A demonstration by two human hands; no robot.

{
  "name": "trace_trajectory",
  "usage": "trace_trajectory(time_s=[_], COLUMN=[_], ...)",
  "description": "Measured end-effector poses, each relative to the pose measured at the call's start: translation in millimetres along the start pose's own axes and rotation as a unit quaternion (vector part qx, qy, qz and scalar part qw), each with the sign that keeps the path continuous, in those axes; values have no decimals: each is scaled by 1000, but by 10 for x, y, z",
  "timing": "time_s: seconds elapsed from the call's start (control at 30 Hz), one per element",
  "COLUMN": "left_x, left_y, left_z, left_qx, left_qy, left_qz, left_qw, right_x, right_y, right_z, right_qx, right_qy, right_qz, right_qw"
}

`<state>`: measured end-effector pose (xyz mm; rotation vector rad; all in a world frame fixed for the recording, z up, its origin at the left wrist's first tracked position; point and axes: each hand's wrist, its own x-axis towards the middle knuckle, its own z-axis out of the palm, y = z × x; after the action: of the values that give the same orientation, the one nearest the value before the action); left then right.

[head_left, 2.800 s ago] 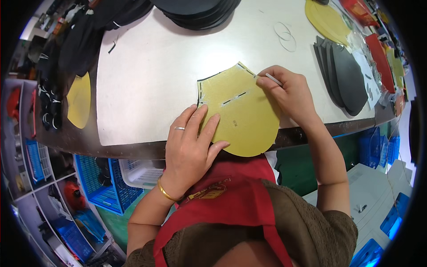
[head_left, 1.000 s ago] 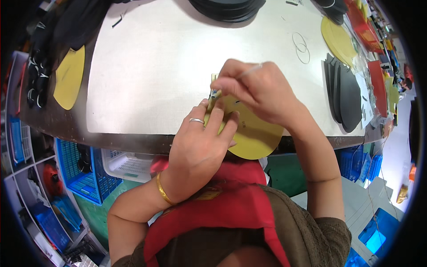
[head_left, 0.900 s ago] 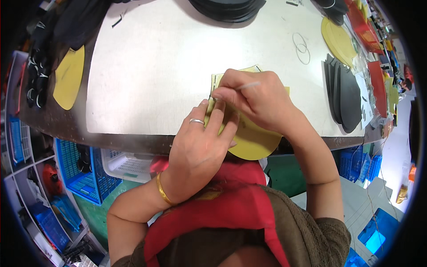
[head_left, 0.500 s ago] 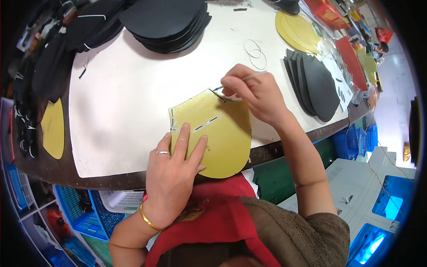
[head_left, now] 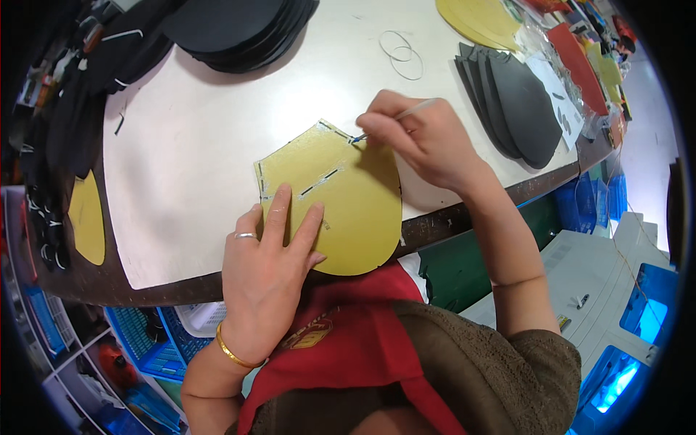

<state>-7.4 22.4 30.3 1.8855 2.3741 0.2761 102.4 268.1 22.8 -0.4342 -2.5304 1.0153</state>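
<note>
A yellow template (head_left: 355, 217) with a rounded lower end and a straight-edged top lies on the white work surface. Several dark slots are cut through it, with pale marks around them. My left hand (head_left: 266, 250) rests on its lower left part, fingers spread and flat. My right hand (head_left: 428, 141) grips a pen (head_left: 417, 109) with a pale, thin barrel. The pen's blue tip touches the template at the slot along the upper right edge. What lies under the template is mostly hidden.
Stacked black rounded pieces (head_left: 232, 32) stand at the far left. Fanned black pieces (head_left: 522, 109) lie at the right, near yellow templates (head_left: 478, 25). Two thin rings (head_left: 401, 54) lie beyond my right hand. Blue baskets (head_left: 145, 337) sit below the table's edge (head_left: 181, 288).
The pen tip has moved down and right along the upper right slot, away from the template's top corner. My left hand stays flat on the template. The whole view has shifted slightly.
</note>
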Motion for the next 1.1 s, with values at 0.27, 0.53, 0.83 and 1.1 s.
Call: trace_trajectory(time_s=[0.27,0.53,0.83,1.1], left_x=[-17,-128,43,-5], left_y=[22,23,-59,-1], left_z=[1,35,65,-50], left_qx=[2,2,-9,29], left_qy=[9,19,27,2], left_qz=[14,10,13,16], left_qw=[1000,1000,1000,999], right_x=[1,-141,39,13], right_y=[125,-368,-202,-69], right_z=[82,242,29,98], right_qx=[-23,-53,-74,-180], right_qy=[31,-11,17,-131], right_qz=[-30,-48,22,86], right_qw=[999,997,997,971])
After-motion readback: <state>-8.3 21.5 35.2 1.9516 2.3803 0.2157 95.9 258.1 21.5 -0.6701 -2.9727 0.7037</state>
